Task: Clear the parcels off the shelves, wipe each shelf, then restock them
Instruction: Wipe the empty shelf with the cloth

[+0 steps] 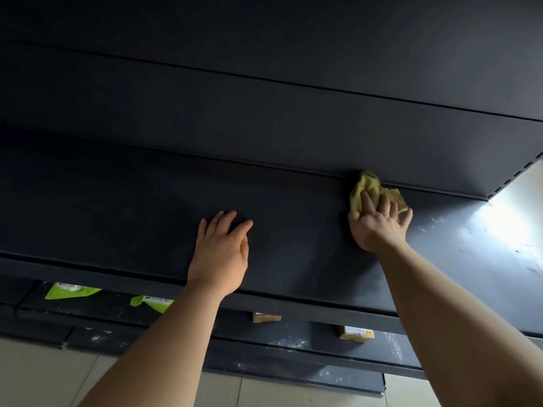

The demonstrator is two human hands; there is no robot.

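The person's left hand (221, 254) lies flat on the dark shelf (117, 215), palm down, fingers straight and slightly spread, holding nothing. The forearm crosses the shelf's front edge.

The right hand (377, 224) reaches further in and to the right. Its fingers are spread over a crumpled yellow-green cloth (367, 186) and press it onto the shelf; they lie across the cloth rather than wrapping round it. The cloth sits at the very back of the shelf, touching the seam where the shelf meets the dark back panel (264, 113).

No parcel lies on the part of this shelf that shows. Its right end catches a bright glare (505, 221), with pale specks and smears around it.

The parcels in view are on the lower shelf (293, 339). Two green mailer bags (70, 290) (154, 302) lie at the left, partly hidden by the upper shelf's edge. Two cardboard boxes (266, 317) (355, 334) sit further right, well apart from each other, the right one bearing a white label. That shelf is flecked with pale dust. Light floor tiles (44, 377) show at the bottom.
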